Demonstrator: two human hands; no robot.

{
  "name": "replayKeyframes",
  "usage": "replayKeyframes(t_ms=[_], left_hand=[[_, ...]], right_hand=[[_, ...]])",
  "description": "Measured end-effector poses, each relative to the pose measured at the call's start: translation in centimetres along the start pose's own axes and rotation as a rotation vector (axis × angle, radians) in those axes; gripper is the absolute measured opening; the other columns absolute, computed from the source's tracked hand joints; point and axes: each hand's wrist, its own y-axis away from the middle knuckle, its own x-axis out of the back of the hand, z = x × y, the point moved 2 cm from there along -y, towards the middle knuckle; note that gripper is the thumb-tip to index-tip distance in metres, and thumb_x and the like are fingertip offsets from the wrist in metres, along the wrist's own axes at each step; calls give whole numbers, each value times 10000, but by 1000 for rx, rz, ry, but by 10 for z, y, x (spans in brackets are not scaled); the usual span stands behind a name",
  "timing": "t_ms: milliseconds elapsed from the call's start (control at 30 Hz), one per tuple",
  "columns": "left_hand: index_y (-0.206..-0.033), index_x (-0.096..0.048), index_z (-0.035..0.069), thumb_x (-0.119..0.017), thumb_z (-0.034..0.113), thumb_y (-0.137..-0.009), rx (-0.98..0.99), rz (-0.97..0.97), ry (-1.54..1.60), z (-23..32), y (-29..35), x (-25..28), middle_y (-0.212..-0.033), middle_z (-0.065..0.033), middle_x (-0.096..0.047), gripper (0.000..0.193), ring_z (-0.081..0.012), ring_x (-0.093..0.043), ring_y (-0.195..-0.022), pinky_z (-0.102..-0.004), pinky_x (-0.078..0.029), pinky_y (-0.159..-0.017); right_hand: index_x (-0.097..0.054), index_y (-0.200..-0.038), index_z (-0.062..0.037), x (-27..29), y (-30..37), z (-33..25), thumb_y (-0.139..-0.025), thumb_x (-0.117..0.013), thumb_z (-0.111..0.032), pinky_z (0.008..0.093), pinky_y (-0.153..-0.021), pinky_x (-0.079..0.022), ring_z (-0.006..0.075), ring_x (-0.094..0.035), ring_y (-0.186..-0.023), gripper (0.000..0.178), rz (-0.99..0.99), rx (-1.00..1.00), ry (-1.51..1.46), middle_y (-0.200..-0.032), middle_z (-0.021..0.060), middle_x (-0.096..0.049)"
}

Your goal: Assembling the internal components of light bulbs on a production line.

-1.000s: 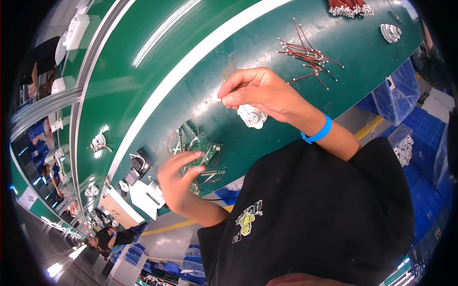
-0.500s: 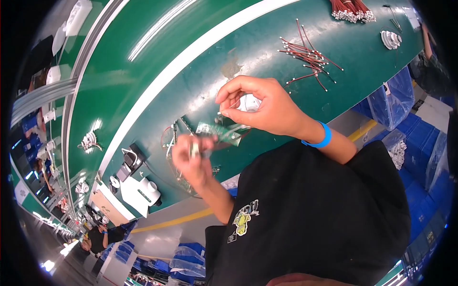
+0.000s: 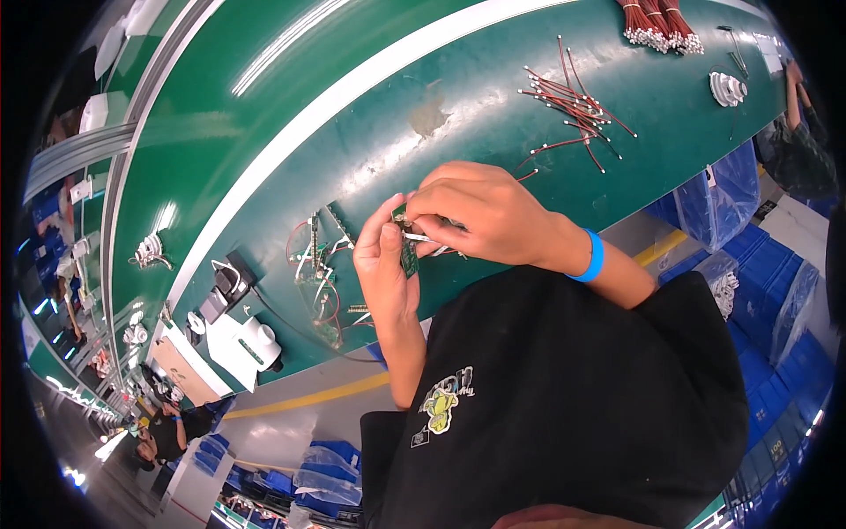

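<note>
My left hand [image 3: 383, 269] is closed around a small green circuit board [image 3: 408, 258], the thumb lying along its near face. From the right, my right hand [image 3: 485, 212] meets it, fingers pinched at the board's upper part. A short white flat cable [image 3: 419, 237] runs from the board to the right hand's fingers, which seem to hold it; the fingertips partly hide the contact point. A blue band [image 3: 595, 256] circles my right wrist. Left of my hands, more circuit boards [image 3: 314, 238] with red and white wires lie on the green table [image 3: 467, 128].
Loose red-black wires with white connectors [image 3: 577, 108] lie scattered beyond my right hand; bundled wires [image 3: 656, 26] sit farther back. A white ribbed part [image 3: 727, 89] stands at far right. On the left are a black device [image 3: 231, 280] and a white device [image 3: 256, 342]. Blue crates [image 3: 749, 264] stand at right.
My left hand has moved up and right, and now grips the board. My right hand has turned and come down to it; the white item seen in its curl is no longer visible there.
</note>
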Motion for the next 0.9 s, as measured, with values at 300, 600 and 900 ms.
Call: replayKeyframes(t_ms=[300,600,900], left_hand=[[-1253,-546,-110,-553,245,-1001,60,31,-42,-3,4,-1,-1064,-187,-665,435,-225,-697,-888,-371,-640,-749],[-1263,-520,-149,-370,287,-1063,50,114,-213,11,12,-24,-1248,-221,-593,502,-226,-677,-955,-373,-613,-828],[-1364,-509,-51,-435,247,-1037,-6,205,-364,11,21,-43,-1277,-112,-602,449,-137,-587,-1076,-262,-495,-854]], right_hand=[[-636,-894,-32,1,4,0,-738,-741,-2,354,-654,-537,268,-652,-775,190,16,57,24,-826,84,-644],[-629,-949,-15,-1,7,-1,-707,-758,-2,361,-691,-542,273,-652,-820,275,-72,191,139,-904,82,-652],[-626,-821,-37,0,8,-8,-702,-733,66,298,-566,-498,188,-627,-654,191,81,-161,57,-742,57,-639]])
